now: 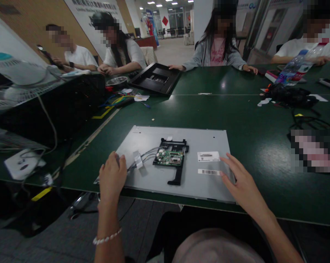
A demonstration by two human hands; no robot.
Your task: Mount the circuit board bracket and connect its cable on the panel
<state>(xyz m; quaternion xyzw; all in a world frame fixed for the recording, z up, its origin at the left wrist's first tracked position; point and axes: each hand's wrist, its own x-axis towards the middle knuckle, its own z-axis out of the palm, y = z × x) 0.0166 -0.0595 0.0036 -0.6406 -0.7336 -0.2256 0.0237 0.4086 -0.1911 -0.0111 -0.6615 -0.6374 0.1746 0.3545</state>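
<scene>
A flat grey display panel [154, 182] lies back side up on the green table in front of me. Fixed near its middle is a green circuit board [170, 157] in a black plastic bracket [178, 175]. Grey cables [148, 157] run left from the board under a piece of silvery tape [137, 160]. My left hand [113, 177] is curled at the panel's left edge, its far fingers partly hidden. Over the right edge, my right hand [243, 182] rests with fingers apart, close to a white label [208, 156] and a barcode sticker [209, 171].
A black monitor housing [155, 78] lies across the table near a co-worker's hand [177, 67]. Black equipment [49, 106] stands at left, with a white box [23, 164] beside it. Bottles [293, 69], a black bag [285, 95] and a phone [315, 149] lie at right.
</scene>
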